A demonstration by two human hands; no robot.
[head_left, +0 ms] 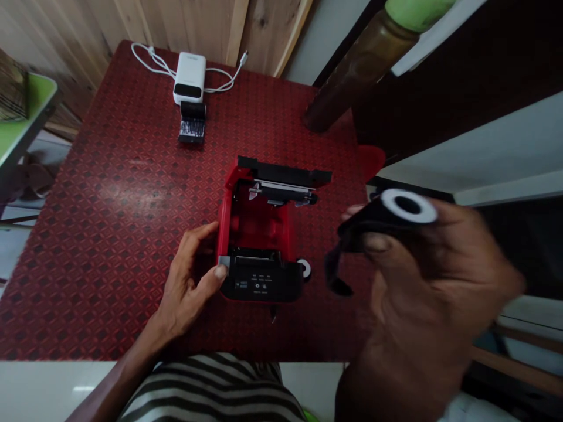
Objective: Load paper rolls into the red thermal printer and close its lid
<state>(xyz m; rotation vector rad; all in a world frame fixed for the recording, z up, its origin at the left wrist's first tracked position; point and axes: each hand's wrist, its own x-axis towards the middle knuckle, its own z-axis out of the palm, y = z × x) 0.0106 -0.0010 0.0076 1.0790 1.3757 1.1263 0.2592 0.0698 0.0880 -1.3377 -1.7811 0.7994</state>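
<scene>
A small red and black printer [259, 234] lies on the red patterned table [109, 234] with its lid swung open and its red inner bay showing. My left hand [189, 281] rests against the printer's left front corner, thumb on the black front panel and fingers spread. My right hand [422, 281] is raised close to the camera at the right, blurred, closed around a black roll with a white core [396, 214]; a loose black strip hangs from it. A small white-ringed part [304, 268] sits by the printer's right front corner.
A white power bank [190, 76] with a white cable lies at the table's far side, a small black piece [192, 123] in front of it. A brown post [352, 76] stands at the far right. A green-topped surface [21, 111] is at left. My striped clothing shows below.
</scene>
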